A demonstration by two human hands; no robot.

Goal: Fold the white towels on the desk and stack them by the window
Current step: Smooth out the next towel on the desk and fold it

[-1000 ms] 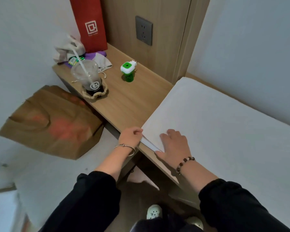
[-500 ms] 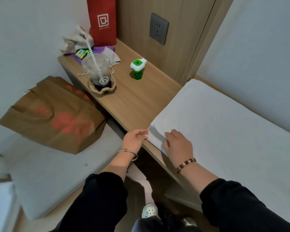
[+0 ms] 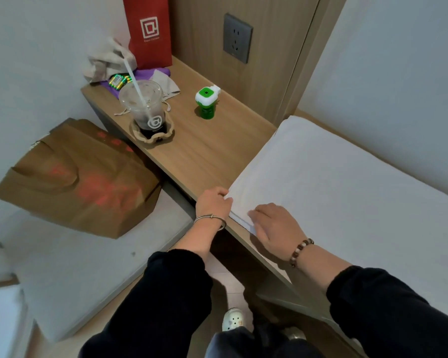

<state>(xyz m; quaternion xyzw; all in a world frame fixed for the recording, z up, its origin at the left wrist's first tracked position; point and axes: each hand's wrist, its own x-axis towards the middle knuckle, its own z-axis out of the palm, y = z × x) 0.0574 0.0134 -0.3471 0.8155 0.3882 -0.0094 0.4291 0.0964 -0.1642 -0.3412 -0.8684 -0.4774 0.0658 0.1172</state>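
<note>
The left hand's (image 3: 212, 204) fingers (image 3: 221, 195) are curled in at the near-left corner of the white towel (image 3: 347, 192), pinching the cloth where its layered edge meets the front of the desk (image 3: 204, 153). Just beside it, at 4 o'clock from that corner, the right hand (image 3: 276, 228) lies flat on the towel with its fingers (image 3: 255, 215) straight and together, pointing toward 10 o'clock and pressing the edge down; it grips nothing. A silver bangle (image 3: 210, 219) circles the left wrist and a bead bracelet (image 3: 301, 251) the right, with black sleeves (image 3: 378, 301) running back toward 6 o'clock. The towel is spread smooth over the desk's right part, reaching from the hands toward 3 o'clock along the wall. On the bare wood toward 11 o'clock of the hands stand a green device (image 3: 207, 102) and a clear cup (image 3: 144, 107) with a straw, and beyond them a crumpled cloth (image 3: 106, 60) and a red paper bag (image 3: 150, 32). A wall socket (image 3: 237, 38) sits at 12 o'clock. A brown paper bag (image 3: 75, 177) lies at 9 o'clock, below the desk's level.
</note>
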